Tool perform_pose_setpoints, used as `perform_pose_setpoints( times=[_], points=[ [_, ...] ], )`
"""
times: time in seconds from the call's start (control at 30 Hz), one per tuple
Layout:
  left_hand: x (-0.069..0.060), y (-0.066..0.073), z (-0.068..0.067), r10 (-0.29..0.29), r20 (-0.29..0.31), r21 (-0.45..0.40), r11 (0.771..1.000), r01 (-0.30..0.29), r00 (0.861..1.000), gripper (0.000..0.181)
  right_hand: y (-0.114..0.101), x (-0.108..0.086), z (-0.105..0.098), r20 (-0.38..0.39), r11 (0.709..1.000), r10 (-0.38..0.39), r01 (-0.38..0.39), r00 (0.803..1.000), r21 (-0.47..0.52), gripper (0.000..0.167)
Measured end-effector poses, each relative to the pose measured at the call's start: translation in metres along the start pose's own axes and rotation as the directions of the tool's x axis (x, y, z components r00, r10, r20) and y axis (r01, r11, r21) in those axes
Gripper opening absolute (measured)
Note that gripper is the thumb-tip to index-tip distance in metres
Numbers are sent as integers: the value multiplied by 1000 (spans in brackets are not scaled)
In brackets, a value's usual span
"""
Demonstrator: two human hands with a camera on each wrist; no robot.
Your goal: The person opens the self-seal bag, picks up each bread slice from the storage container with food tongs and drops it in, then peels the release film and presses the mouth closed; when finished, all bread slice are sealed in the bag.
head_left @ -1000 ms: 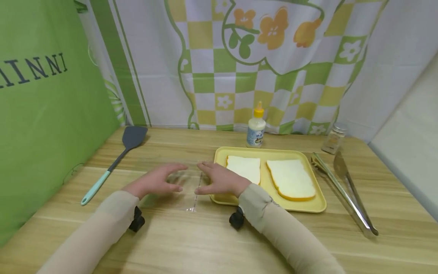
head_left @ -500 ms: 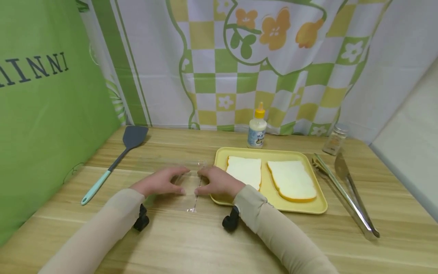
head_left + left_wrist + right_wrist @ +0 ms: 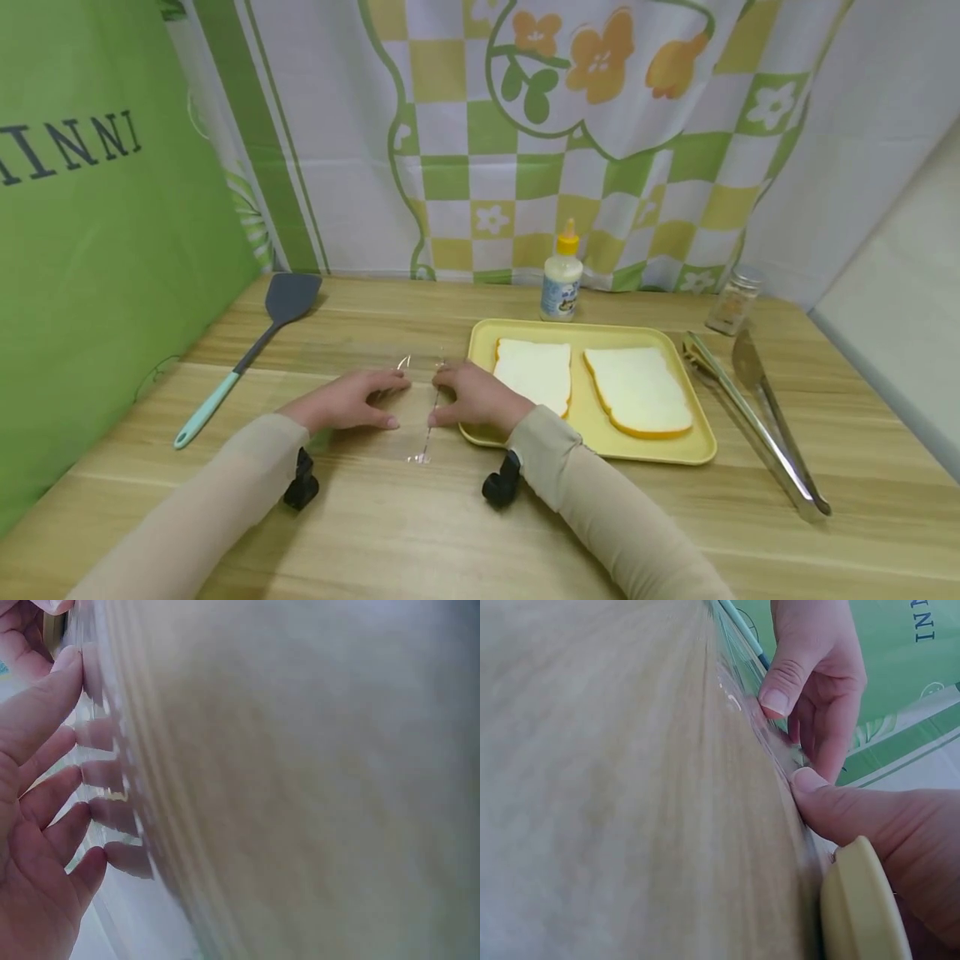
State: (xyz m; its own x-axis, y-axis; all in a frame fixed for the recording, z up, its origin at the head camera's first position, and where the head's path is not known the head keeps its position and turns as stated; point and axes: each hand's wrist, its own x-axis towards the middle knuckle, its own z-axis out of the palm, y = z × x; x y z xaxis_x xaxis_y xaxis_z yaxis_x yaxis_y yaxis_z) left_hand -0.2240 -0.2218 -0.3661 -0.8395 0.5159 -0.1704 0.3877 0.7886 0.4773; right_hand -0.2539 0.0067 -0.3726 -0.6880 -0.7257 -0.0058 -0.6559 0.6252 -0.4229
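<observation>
A clear plastic sheet or bag [image 3: 408, 437] lies flat on the wooden table, faint except for its shiny right edge. My left hand [image 3: 347, 402] rests on it with fingers spread and loosely bent; in the left wrist view the fingertips [image 3: 91, 855] touch the glossy surface. At the sheet's right edge is my right hand [image 3: 480, 398], thumb and fingers apart. The right thumb [image 3: 840, 806] meets the film in the right wrist view. Beside that hand, a yellow tray [image 3: 697, 450] bears one bread slice [image 3: 534, 375] and another bread slice [image 3: 637, 392].
Left of the sheet lies a turner [image 3: 292, 297] with a mint handle. Behind the tray stands a yellow-capped squeeze bottle [image 3: 561, 287]. Metal tongs [image 3: 753, 425] lie right of the tray, near a glass jar [image 3: 735, 302]. A patterned curtain [image 3: 495, 167] hangs behind.
The right hand has lowered slightly and its fingers have bent more along the sheet's edge. A bright crease now shows by the left fingertips. The tray, bread and utensils stay put.
</observation>
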Motion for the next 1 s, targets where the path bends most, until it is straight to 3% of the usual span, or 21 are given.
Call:
perform_pose_setpoints(
  times=[0.27,0.7,1.0],
  points=[
    [-11,-7,-3,-14,1,-30,999,14,1000,61,-1,2,0,18,999,34,-34,999,21,60],
    [-28,-23,-4,2,-1,-80,997,-2,1000,61,-3,0,-1,12,999,17,-18,1000,50,61],
    [-24,-14,-5,-33,14,-115,993,35,999,61,-2,-1,1,8,997,37,-38,999,69,61]
  ],
)
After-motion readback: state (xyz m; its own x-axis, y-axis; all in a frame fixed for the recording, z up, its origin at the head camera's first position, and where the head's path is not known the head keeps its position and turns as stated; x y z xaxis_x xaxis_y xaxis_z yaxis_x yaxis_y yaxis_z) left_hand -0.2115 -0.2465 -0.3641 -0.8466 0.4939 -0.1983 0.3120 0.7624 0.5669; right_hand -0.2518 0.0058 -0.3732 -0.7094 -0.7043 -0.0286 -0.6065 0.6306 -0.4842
